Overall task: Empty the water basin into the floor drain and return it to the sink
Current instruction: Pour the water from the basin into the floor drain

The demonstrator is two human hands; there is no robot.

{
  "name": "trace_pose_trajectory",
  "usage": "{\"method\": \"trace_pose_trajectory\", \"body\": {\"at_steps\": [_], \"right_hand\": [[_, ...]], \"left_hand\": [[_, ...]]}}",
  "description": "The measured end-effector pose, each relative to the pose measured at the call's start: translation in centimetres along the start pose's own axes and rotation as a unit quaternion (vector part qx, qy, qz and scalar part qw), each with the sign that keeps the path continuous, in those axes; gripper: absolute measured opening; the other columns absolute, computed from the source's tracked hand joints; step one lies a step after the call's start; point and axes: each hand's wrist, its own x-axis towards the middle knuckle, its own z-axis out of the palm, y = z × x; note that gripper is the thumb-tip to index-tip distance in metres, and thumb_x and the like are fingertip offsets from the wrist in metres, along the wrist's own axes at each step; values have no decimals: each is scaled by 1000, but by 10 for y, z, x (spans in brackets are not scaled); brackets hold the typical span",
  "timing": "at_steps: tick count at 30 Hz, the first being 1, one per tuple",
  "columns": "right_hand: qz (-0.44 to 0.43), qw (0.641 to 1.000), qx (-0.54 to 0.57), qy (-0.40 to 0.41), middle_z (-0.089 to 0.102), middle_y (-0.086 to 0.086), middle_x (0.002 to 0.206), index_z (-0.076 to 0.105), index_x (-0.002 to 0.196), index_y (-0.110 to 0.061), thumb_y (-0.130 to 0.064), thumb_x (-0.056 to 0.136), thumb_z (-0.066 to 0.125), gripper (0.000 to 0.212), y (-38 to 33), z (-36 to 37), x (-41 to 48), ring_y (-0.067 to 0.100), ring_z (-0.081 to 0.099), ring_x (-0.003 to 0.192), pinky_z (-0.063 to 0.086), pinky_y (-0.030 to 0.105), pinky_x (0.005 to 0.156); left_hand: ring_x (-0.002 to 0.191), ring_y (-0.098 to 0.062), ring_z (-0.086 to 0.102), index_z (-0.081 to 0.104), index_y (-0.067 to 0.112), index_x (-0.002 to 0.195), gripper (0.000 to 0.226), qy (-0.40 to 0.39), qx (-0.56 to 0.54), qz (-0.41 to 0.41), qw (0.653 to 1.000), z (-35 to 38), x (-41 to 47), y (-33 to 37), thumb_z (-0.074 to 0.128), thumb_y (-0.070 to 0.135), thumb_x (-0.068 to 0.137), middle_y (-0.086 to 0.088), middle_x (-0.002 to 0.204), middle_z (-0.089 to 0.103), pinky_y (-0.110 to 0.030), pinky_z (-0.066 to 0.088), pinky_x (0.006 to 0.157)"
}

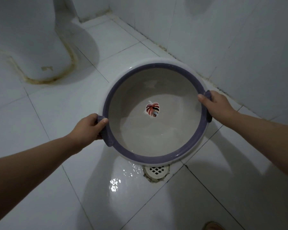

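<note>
Left hand (88,127) & right hand (214,103) both grip basin (156,135) handles tight; tip near edge slow, right over drain (156,170).

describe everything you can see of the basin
The basin is round and looks like plastic: pale beige inside, a purple rim band, white outside, with two purple side handles. A red leaf sticker sits at its bottom centre. A little water pools at its near side. The left hand and right hand each have a grip on a handle, holding it just above the floor drain.
</note>
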Motion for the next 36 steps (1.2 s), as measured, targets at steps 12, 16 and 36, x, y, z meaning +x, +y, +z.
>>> {"method": "trace_pose_trajectory", "body": {"at_steps": [12, 16, 36], "right_hand": [[2, 1000, -26, -11, 51, 5, 92, 47, 91, -11, -7, 82, 57, 14, -3, -2, -5, 19, 46, 80, 34, 9, 53], [3, 999, -31, -28, 52, 7, 86, 48, 88, -10, 0, 78, 53, 15, -2, -5, -6, 21, 47, 75, 35, 20, 55], [1, 997, -54, -49, 46, -7, 69, 39, 67, -29, 3, 74, 56, 36, -11, -18, -12, 4, 42, 62, 31, 18, 52]], "left_hand": [[85, -24, 65, 54, 4, 91, 24, -12, 48, 15, 999, -4, -1, -4, 48, 27, 94, -18, 96, 65, -24, 53, 65], [85, -25, 65, 52, 6, 85, 23, -11, 64, 21, 998, -6, 0, -4, 49, 27, 93, -18, 95, 64, -28, 54, 68], [81, -29, 65, 45, 13, 69, 27, -12, 105, 50, 993, -15, -2, 7, 52, 28, 91, -8, 78, 59, -42, 57, 79]]}}
